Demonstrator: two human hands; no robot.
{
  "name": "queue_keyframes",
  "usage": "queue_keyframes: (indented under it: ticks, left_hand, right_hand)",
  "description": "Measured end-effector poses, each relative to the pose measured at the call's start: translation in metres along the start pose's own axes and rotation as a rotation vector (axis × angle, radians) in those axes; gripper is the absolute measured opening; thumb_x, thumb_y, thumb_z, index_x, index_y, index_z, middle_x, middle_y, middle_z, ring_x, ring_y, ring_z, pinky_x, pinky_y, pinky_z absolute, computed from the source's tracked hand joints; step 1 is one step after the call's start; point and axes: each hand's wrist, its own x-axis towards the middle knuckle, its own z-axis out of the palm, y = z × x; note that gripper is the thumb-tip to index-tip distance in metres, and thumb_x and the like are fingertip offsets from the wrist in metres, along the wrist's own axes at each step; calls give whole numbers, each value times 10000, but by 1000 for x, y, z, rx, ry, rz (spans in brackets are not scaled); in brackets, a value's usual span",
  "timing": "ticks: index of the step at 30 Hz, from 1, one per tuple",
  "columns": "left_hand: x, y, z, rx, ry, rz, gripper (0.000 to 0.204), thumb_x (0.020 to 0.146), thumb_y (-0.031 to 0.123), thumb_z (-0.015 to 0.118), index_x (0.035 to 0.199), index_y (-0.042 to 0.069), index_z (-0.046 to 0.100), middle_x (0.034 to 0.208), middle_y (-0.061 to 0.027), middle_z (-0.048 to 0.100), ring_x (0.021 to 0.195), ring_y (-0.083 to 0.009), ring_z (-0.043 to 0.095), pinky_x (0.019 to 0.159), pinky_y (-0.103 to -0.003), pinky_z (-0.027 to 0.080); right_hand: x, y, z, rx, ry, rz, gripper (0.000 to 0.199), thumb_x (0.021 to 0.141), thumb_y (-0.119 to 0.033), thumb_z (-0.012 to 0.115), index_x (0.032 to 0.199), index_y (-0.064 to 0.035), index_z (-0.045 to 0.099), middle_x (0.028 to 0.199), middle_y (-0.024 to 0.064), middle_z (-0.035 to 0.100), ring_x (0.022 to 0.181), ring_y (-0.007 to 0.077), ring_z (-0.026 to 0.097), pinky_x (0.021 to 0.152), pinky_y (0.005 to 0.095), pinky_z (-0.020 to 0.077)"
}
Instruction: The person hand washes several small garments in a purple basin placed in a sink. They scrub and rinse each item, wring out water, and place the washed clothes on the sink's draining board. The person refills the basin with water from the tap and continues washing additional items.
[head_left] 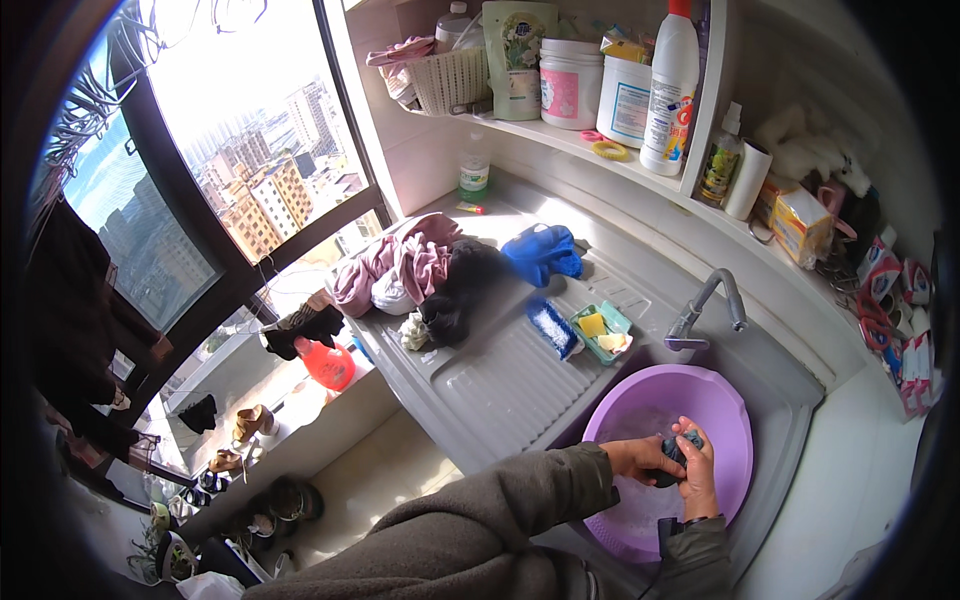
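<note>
Over a purple basin (730, 420) in the sink, both my hands are closed on a small, bunched dark grey cloth (668, 462). My left hand (637, 459) grips it from the left. My right hand (699, 480) wraps around it from the right, fingers upward. Whether the cloth is a sock or another small garment cannot be made out. Cloudy, sudsy water (632, 500) lies in the basin below my hands. A grey curved faucet (708, 308) stands behind the basin.
On the ribbed drainboard (490, 400) lie a blue scrub brush (553, 330), a green soap dish (612, 320) with yellow soap, a blue cloth (543, 254) and piled pink and dark clothes (400, 265). A shelf (580, 143) above holds bottles and tubs. Windows are at left.
</note>
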Motion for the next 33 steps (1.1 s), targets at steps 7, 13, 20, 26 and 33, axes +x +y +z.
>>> queue_keyframes:
  ticks: [7, 13, 20, 26, 33]
  left_hand:
    - [15, -24, 2, 551, -53, 87, 151, 831, 98, 662, 982, 102, 658, 778, -71, 662, 658, -210, 660, 580, -383, 529]
    - [18, -59, 17, 1114, 228, 481, 134, 844, 145, 625, 900, 39, 684, 933, -200, 732, 861, -357, 738, 753, -478, 578]
    - [-24, -38, 39, 1511, 264, 261, 244, 888, 158, 662, 1101, 47, 706, 1062, -128, 762, 960, -299, 757, 774, -428, 589]
    - [-95, 15, -31, 1595, 386, 286, 383, 805, 277, 765, 1074, 47, 618, 1021, -141, 730, 947, -324, 742, 767, -433, 591]
    - [-249, 82, -178, 1827, 1064, 254, 721, 668, 217, 874, 1299, 89, 550, 1248, -134, 571, 1171, -339, 574, 946, -451, 492]
  right_hand:
    - [-3, -5, 15, -399, -127, -83, 234, 997, -127, 645, 1169, 25, 687, 1077, 95, 705, 986, 144, 638, 925, 292, 497]
    - [3, 37, -3, -559, 14, -67, 290, 1021, -251, 642, 868, -5, 654, 798, 31, 646, 757, 109, 578, 701, 288, 458]
    - [-14, 32, -2, -405, 144, 149, 437, 1023, -445, 609, 799, -70, 598, 706, 7, 556, 635, 131, 514, 605, 294, 415]
    - [-73, -19, 4, -474, 4, 49, 413, 990, -438, 659, 1116, -50, 598, 1064, 83, 594, 965, 205, 574, 818, 341, 483]
    - [-148, -4, -64, -1019, 554, 26, 602, 901, -381, 754, 1307, 14, 549, 1350, 218, 517, 1144, 300, 603, 964, 405, 512]
